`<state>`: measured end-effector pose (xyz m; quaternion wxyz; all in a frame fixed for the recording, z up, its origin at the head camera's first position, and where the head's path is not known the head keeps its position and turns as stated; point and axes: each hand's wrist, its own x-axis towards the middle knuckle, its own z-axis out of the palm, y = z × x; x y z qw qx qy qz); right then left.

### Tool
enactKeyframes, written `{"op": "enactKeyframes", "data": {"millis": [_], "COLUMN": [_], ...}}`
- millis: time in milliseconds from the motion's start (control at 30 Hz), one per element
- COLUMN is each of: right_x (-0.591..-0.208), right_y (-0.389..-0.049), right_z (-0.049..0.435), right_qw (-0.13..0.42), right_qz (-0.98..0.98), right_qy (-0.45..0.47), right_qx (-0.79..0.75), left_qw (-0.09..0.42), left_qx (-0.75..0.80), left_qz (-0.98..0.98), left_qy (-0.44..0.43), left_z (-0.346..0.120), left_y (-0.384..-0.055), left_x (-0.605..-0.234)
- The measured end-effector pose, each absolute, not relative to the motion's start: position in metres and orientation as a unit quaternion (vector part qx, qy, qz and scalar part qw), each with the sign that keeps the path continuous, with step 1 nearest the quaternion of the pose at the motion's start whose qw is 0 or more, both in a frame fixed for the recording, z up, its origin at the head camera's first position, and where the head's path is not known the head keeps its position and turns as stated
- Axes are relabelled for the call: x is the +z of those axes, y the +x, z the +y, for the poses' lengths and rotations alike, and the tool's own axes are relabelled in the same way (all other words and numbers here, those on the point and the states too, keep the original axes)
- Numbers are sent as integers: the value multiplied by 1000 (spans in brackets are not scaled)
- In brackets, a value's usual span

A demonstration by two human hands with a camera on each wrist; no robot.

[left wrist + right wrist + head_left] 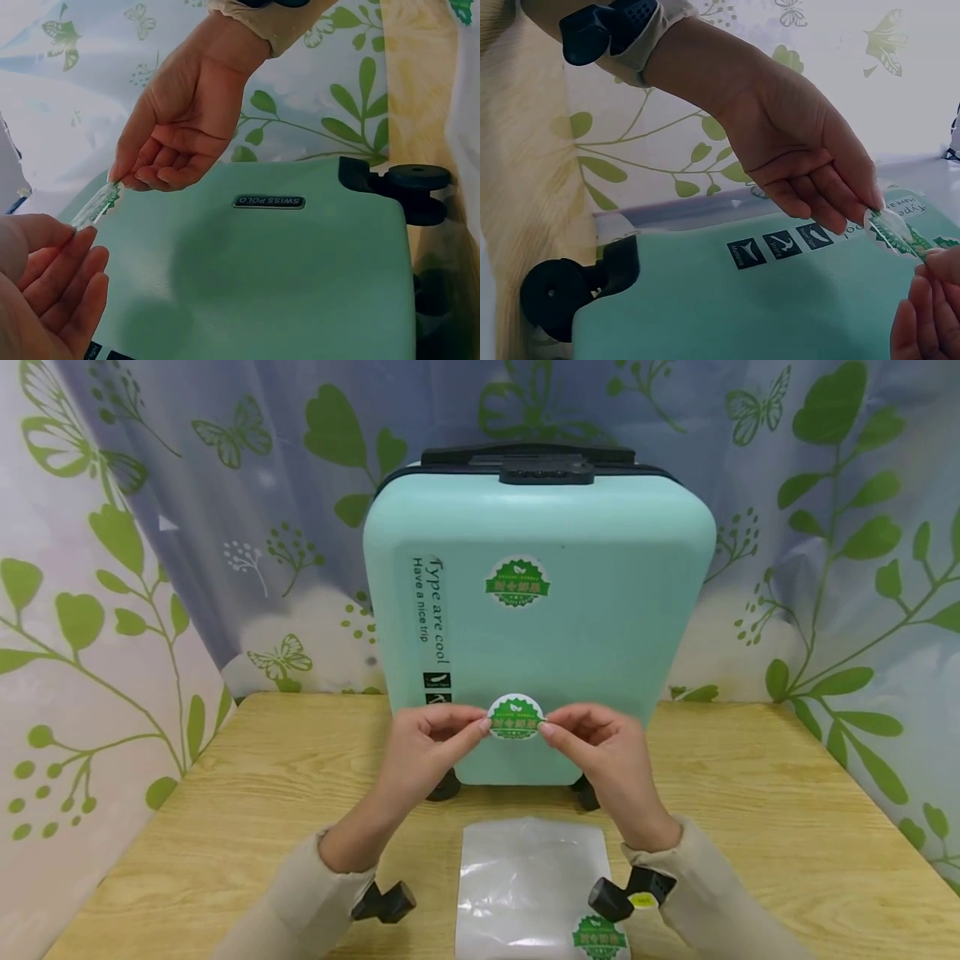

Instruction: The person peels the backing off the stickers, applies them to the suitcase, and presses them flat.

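Observation:
Between both hands a round green and white sticker (pixel 517 717) is stretched, in front of the lower part of a mint-green suitcase (pixel 600 635). My left hand (pixel 422 752) pinches its left edge between thumb and forefinger. The right edge is pinched the same way by my right hand (pixel 609 762). In the left wrist view the sticker (pixel 97 205) appears nearly edge-on, apart from the suitcase face. A matching sticker (pixel 517 582) is stuck on the upper part of the suitcase, right of its printed lettering (pixel 431 610).
A glossy whitish sheet (pixel 525 877) lies on the wooden table (pixel 247 793) before the suitcase, with another green sticker (pixel 598 937) at its lower right corner. The suitcase stands upright on black wheels (pixel 444 787), close to a leaf-patterned curtain (pixel 285 527).

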<state>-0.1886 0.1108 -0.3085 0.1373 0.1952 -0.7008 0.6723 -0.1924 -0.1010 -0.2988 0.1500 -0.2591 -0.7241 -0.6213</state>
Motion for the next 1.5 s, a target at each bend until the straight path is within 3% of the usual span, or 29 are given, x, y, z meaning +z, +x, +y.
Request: {"op": "enactKeyframes", "data": {"millis": [733, 1133, 1500], "right_x": [-295, -289, -281], "right_y": [-216, -222, -225], "right_z": [94, 85, 83], "right_qw": [251, 292, 331], "right_qz": [-659, -618, -615], "right_qy": [177, 184, 189], "right_qx": [686, 707, 690], "left_qw": [255, 321, 344], "left_qx": [-645, -625, -613], "left_qz": [-699, -687, -688], "left_qy": [-174, -187, -180], "left_z": [-82, -77, -74], "left_y": [-210, -215, -218], "left_x": [-281, -274, -270]}}
